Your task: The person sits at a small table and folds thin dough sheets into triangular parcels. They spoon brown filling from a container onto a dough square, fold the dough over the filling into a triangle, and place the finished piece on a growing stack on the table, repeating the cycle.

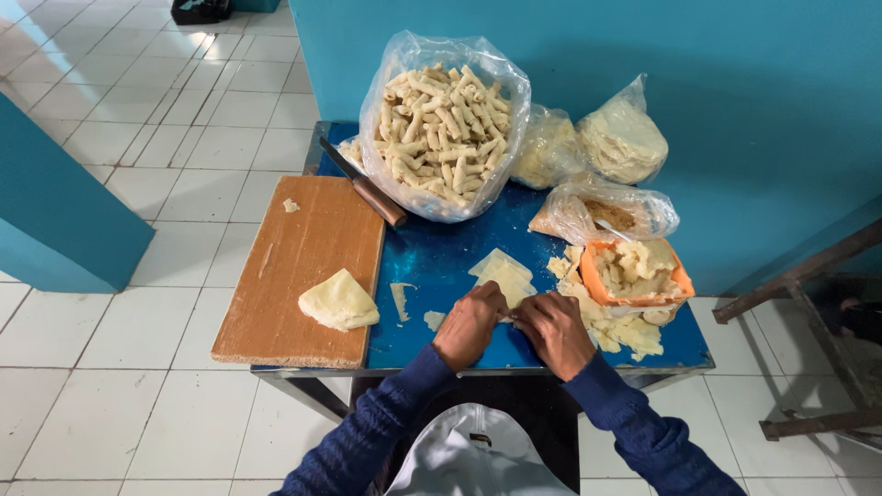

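Observation:
My left hand [469,323] and my right hand [555,332] meet at the front of the blue table [441,253], fingers pinched together on the near edge of a thin pale dough sheet [502,274]. What lies under the fingers is hidden. An orange bowl [636,274] of pale filling chunks stands just right of my right hand, with torn dough scraps [625,335] below it. A small dough scrap [434,320] lies left of my left hand.
A wooden board [294,266] at the left carries a folded stack of dough sheets [339,302]. A knife [366,186] rests at its top corner. A big clear bag of finished rolls [443,129] stands behind, with other plastic bags [588,147] to the right. White tiled floor surrounds the table.

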A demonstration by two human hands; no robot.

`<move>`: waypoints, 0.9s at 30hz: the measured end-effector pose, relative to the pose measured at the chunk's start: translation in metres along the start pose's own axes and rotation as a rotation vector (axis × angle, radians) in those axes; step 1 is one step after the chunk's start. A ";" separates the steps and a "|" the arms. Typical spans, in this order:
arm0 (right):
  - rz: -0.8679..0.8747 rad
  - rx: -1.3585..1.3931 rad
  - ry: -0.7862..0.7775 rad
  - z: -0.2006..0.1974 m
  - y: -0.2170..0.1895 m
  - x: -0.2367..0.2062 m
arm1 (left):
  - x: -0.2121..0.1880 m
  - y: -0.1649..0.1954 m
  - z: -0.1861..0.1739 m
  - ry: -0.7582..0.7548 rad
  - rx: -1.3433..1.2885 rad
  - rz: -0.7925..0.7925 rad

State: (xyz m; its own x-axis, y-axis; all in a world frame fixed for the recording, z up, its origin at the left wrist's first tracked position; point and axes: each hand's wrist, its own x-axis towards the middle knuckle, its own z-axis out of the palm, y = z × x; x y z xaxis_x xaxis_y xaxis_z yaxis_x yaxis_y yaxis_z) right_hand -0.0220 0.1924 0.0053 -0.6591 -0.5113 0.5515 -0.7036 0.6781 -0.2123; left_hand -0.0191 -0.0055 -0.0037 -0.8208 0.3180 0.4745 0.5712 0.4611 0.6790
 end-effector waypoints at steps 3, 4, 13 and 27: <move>-0.013 -0.013 -0.010 -0.001 0.001 0.004 | 0.000 -0.002 -0.003 -0.020 -0.045 0.024; -0.004 0.003 -0.020 -0.001 0.003 0.005 | 0.000 -0.003 -0.003 -0.022 -0.041 0.031; 0.088 0.192 -0.117 0.003 0.024 0.018 | 0.004 -0.004 0.003 -0.014 -0.059 -0.106; 0.148 0.147 -0.133 0.007 0.026 0.014 | 0.001 0.005 0.012 0.107 -0.027 -0.108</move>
State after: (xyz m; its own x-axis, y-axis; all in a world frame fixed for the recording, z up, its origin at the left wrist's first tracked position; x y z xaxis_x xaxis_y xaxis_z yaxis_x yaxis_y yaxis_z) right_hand -0.0512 0.1989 0.0017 -0.7803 -0.4833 0.3969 -0.6213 0.6717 -0.4035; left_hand -0.0168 0.0071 -0.0065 -0.8734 0.1768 0.4538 0.4805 0.4651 0.7435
